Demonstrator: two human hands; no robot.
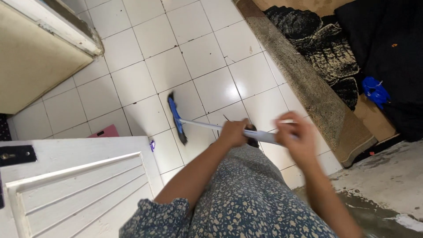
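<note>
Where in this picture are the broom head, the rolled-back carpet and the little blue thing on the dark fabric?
broom head [177,120], head view, on the middle of its blue bar.
carpet [308,88], head view, on its grey-brown underside strip.
blue thing [374,91], head view, on its middle, lying on dark fabric.

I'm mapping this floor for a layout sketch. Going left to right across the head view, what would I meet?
White panelled door → pink object → blue broom head → left hand → right hand, both on the broom handle → rug edge → blue bag.
</note>
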